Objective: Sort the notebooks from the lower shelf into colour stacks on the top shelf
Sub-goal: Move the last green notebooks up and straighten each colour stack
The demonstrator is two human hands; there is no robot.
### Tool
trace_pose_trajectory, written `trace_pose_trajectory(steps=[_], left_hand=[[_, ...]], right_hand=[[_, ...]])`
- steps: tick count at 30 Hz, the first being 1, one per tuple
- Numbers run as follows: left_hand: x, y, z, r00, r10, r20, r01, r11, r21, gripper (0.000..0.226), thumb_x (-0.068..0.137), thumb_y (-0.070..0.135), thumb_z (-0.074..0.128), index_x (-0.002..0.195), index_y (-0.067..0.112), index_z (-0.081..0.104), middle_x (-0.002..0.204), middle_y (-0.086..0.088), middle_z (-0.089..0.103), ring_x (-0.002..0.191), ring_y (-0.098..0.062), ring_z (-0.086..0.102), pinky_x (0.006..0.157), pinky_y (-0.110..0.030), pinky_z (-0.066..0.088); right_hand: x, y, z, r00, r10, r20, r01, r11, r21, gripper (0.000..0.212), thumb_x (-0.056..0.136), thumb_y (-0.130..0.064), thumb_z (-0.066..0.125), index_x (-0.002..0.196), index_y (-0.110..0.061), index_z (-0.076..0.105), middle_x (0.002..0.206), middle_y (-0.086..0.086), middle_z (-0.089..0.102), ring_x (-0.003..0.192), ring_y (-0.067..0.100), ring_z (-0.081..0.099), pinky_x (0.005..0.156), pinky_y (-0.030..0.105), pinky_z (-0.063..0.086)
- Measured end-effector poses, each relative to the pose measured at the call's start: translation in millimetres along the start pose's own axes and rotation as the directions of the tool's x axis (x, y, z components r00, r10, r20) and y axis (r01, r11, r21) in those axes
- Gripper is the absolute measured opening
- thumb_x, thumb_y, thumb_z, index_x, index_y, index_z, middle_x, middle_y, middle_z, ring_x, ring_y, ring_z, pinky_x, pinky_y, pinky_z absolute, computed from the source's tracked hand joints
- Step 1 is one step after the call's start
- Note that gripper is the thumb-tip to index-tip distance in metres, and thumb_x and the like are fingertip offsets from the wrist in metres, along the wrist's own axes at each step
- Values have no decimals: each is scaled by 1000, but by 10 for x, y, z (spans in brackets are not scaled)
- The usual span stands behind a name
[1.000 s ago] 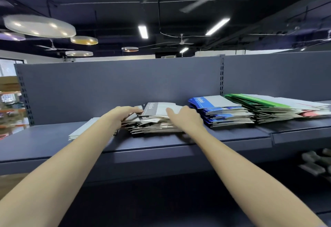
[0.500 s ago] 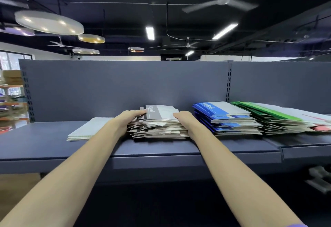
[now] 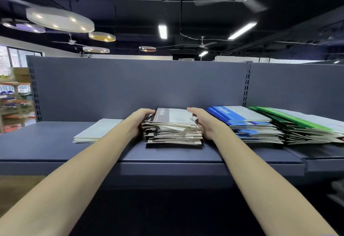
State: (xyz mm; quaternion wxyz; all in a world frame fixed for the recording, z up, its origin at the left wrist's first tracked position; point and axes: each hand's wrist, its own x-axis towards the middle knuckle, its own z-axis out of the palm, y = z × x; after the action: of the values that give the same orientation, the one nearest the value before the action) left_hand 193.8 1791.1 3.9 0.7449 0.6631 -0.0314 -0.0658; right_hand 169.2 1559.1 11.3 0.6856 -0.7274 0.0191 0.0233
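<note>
**Presently: both hands on grey stack, centre frame**

My left hand (image 3: 138, 122) presses flat against the left side of the grey notebook stack (image 3: 173, 129); my right hand (image 3: 204, 124) presses its right side, fingers extended (edges of the stack uneven). The stack sits on the top shelf (image 3: 55, 148), between a thin pale stack (image 3: 96, 132) at left and a blue stack (image 3: 247, 124), then a green stack (image 3: 301, 125), at right.

Top cover of grey notebook stack (image 3: 175, 118): word "NoteBook" in light script along dark grey band at left edge, running front to back. Top cover of blue notebook stack (image 3: 240, 114): same word "NoteBook" in white script on blue band. Green notebook stack (image 3: 297, 122): no legible print. No other text readable.
</note>
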Motion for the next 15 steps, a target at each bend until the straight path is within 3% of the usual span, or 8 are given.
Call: trace_pose_trajectory(steps=[2,5,8,12,13,15], left_hand=[[29,36,30,1000,-28,-6,28,999,44,19,92,23,57,90,11,72,81,-5,72,66,-22,68,64,-30,55],[78,55,90,997,-58,-53,65,987,148,22,91,30,60,98,12,70,80,-6,71,58,-23,67,53,-26,54],[158,8,101,998,-53,-37,58,989,135,19,92,31,59,94,15,69,79,-6,70,59,-22,67,52,-25,53],[247,27,126,996,-1,-85,11,992,122,23,88,32,62,100,14,70,86,-7,70,60,-20,65,56,-24,49],[279,53,137,994,30,-106,-13,988,156,32,83,34,66,106,13,69,93,-8,70,62,-19,64,57,-25,47],[378,48,108,988,51,-146,-16,973,229,73,61,42,77,124,9,61,107,-7,70,70,-19,67,59,-26,46]], right_hand=[[68,-99,6,1000,10,-14,-10,1000,-22,41,88,-50,62,116,-20,59,96,-3,58,81,13,52,72,21,41],[177,-88,33,1000,25,7,-25,1000,-7,32,94,-45,59,110,-18,58,84,-2,66,66,11,61,60,20,47],[287,35,60,998,39,39,-39,999,-16,49,95,-43,56,137,-18,51,130,-8,61,106,16,67,76,31,56],[424,80,80,996,50,76,-52,998,27,42,95,-41,56,132,-20,51,130,-10,58,112,20,65,84,36,54],[444,77,92,996,48,72,-51,998,29,42,94,-41,58,131,-20,52,130,-9,59,112,20,65,84,36,53],[501,90,99,997,39,71,-43,998,47,41,93,-36,59,129,-16,56,129,-3,63,105,22,66,79,35,52]])
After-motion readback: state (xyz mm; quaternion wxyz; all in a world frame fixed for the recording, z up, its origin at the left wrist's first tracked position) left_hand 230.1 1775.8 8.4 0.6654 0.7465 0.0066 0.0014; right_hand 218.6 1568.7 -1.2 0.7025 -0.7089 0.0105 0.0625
